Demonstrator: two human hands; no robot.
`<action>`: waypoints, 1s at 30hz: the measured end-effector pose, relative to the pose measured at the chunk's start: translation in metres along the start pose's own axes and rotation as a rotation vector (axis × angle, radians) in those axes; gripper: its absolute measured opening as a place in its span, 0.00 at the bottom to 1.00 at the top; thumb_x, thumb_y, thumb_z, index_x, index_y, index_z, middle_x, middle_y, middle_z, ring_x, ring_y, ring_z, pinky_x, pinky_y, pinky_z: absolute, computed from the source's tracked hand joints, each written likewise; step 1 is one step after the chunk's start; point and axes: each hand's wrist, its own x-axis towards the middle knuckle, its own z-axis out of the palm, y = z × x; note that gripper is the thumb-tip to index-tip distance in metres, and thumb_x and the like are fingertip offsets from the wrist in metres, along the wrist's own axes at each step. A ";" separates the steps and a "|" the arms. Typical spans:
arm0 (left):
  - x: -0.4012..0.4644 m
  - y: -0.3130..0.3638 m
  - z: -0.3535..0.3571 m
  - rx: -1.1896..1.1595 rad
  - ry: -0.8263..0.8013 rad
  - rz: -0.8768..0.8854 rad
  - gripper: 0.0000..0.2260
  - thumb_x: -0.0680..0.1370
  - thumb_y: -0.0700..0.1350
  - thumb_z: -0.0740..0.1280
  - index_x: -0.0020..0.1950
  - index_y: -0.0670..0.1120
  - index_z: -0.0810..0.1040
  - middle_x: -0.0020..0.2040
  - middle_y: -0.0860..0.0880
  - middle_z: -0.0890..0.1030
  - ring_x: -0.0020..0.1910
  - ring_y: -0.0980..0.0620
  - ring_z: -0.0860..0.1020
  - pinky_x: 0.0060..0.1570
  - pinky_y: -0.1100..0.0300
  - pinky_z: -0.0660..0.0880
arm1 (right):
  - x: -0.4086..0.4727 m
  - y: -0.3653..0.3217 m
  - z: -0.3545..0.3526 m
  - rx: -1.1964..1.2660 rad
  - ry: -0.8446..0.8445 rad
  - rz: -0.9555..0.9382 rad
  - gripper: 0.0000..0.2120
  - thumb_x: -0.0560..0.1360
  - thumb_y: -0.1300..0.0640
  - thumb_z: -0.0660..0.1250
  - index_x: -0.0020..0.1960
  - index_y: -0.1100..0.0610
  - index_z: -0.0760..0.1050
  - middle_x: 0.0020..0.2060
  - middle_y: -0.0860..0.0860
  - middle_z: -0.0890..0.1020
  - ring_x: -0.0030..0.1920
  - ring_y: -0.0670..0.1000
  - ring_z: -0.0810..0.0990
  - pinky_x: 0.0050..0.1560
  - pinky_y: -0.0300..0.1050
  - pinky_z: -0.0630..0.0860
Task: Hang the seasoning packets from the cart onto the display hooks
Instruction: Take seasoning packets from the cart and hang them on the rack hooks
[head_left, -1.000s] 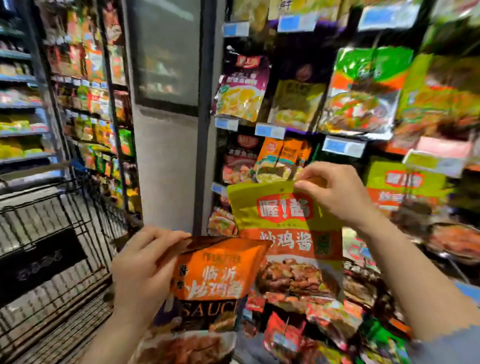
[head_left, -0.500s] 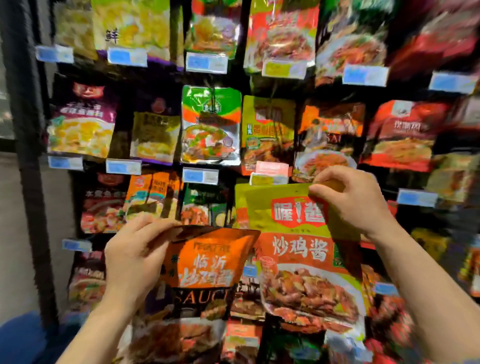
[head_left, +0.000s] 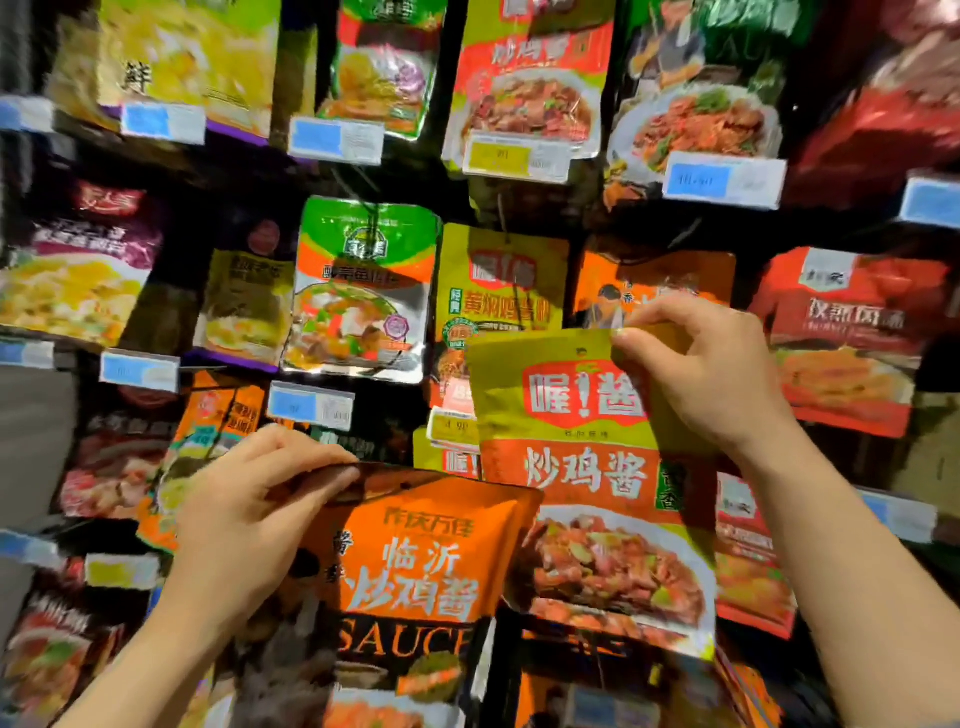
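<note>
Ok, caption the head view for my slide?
Left hand pinches orange packet, right hand pinches green packet before the display.

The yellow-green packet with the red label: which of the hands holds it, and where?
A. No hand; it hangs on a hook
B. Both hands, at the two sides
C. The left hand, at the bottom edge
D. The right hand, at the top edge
D: the right hand pinches the top edge of the yellow-green packet, while the left hand holds the orange packet.
</note>
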 end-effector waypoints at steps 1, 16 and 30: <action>0.006 -0.002 0.001 0.005 -0.005 0.006 0.09 0.71 0.52 0.68 0.44 0.49 0.83 0.41 0.55 0.80 0.43 0.60 0.78 0.43 0.67 0.72 | 0.011 0.001 0.003 0.010 0.023 -0.018 0.05 0.73 0.54 0.69 0.42 0.55 0.79 0.37 0.45 0.78 0.39 0.41 0.73 0.37 0.29 0.65; 0.103 -0.046 -0.034 0.120 -0.005 0.164 0.08 0.69 0.52 0.69 0.44 0.51 0.84 0.41 0.60 0.80 0.44 0.62 0.78 0.43 0.75 0.69 | 0.142 0.007 0.096 0.303 0.293 0.101 0.03 0.74 0.57 0.69 0.42 0.56 0.78 0.36 0.48 0.78 0.39 0.46 0.75 0.36 0.32 0.66; 0.124 -0.076 -0.013 0.107 0.032 0.162 0.06 0.68 0.46 0.71 0.43 0.55 0.81 0.45 0.59 0.80 0.43 0.64 0.78 0.42 0.76 0.69 | 0.150 0.022 0.147 0.182 0.601 0.055 0.10 0.74 0.54 0.69 0.40 0.61 0.77 0.36 0.51 0.79 0.37 0.47 0.73 0.36 0.38 0.61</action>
